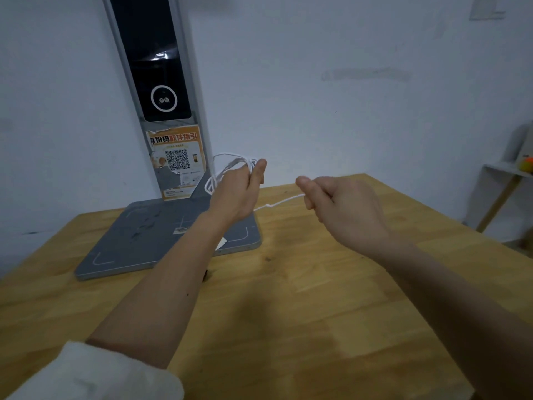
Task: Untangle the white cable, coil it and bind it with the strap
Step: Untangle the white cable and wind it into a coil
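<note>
Head view | your left hand [242, 189] grips the cable [227, 168] loops | right hand [340, 203] pinches the tail | keep each wrap even, lightly taut above the desk [288, 313].

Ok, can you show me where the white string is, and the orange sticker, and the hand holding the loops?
white cable [278, 202], head view, on the stretch between the hands.
orange sticker [176, 153], head view, near its square code.
left hand [240, 192], head view, on its back.

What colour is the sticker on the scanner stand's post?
Orange and white, with a black QR code, on the sticker; head view, the only one.
</note>
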